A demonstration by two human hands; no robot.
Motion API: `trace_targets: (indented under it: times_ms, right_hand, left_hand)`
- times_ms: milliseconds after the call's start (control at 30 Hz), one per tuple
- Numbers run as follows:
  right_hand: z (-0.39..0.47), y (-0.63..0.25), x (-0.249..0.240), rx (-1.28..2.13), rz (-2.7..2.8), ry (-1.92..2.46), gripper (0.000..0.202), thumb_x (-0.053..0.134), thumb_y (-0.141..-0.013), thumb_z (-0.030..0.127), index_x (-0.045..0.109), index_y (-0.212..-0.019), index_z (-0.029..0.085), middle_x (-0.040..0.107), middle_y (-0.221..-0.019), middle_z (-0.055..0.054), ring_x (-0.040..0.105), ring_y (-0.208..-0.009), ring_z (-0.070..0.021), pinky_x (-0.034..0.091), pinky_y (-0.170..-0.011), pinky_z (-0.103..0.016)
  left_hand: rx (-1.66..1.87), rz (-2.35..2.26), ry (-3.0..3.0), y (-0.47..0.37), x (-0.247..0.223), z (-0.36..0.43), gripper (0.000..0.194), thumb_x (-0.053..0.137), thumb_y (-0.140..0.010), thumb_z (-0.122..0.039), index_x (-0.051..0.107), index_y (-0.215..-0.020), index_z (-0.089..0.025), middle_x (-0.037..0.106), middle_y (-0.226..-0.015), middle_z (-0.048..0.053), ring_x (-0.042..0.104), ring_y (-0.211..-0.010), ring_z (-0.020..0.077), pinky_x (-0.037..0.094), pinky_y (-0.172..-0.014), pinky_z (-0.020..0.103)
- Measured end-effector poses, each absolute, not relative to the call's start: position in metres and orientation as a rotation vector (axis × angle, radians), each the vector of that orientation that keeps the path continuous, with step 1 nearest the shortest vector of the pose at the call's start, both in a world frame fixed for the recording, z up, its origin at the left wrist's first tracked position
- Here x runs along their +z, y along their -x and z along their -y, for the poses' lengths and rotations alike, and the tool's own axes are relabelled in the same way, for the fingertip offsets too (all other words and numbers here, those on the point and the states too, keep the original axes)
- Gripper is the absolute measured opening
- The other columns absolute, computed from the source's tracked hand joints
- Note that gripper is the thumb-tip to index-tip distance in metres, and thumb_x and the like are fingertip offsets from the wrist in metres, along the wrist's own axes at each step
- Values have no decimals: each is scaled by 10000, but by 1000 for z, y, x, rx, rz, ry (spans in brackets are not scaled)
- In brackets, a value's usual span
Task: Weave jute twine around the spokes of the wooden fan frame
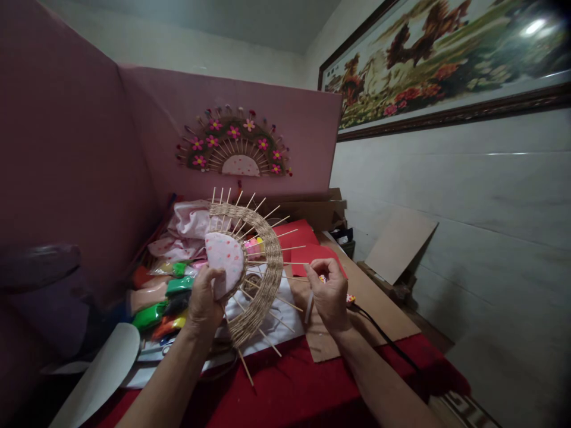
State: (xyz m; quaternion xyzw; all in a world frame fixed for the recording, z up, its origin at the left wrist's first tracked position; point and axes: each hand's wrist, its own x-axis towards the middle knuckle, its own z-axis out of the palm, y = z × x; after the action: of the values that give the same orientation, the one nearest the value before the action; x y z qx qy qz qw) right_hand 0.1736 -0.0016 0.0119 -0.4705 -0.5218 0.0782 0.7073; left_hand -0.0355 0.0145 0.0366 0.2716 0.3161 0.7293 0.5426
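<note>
A half-round fan frame of thin wooden sticks with a woven twine band [273, 261] is held up over the table. My left hand [206, 303] grips it at the pale, dotted cloth half-disc [225, 258] at its centre, thumb on the front. My right hand [329, 292] is closed, with thumb and forefinger pinched at the tip of one wooden stick [295, 263] that sticks out from the band. Behind that hand a small flower-patterned object [351, 299] with a black cord is mostly hidden. A whitish translucent stick [308, 307] shows beside the fingers.
A finished-looking fan with pink flowers [233, 142] hangs on the pink board [307, 131]. Packets of coloured clay [151, 315] and dotted cloth [190, 223] lie left. Red paper [328, 258] and cardboard [383, 321] lie right, on a red tablecloth [285, 395]. The cord [388, 336] runs right.
</note>
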Motion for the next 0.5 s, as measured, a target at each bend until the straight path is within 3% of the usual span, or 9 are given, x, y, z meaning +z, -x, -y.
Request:
trace_targets:
  times_ms: [367, 500]
  right_hand:
    - [-1, -174, 10, 291, 1101, 1041, 234, 614, -736, 373, 484, -686, 184, 474, -582, 39, 434, -509, -93, 358, -486, -223]
    - [1, -175, 12, 282, 1079, 1020, 219, 608, -739, 375, 526, -742, 172, 531, -643, 11, 492, -576, -115, 413, -558, -245]
  left_hand:
    - [1729, -747, -590, 36, 35, -16, 157, 603, -508, -137, 500, -625, -162, 521, -556, -37, 599, -673, 159, 515, -603, 251]
    - [1748, -737, -599, 36, 35, -17, 158, 600, -506, -127, 509, -631, -161, 551, -589, -34, 580, -631, 132, 508, -606, 243]
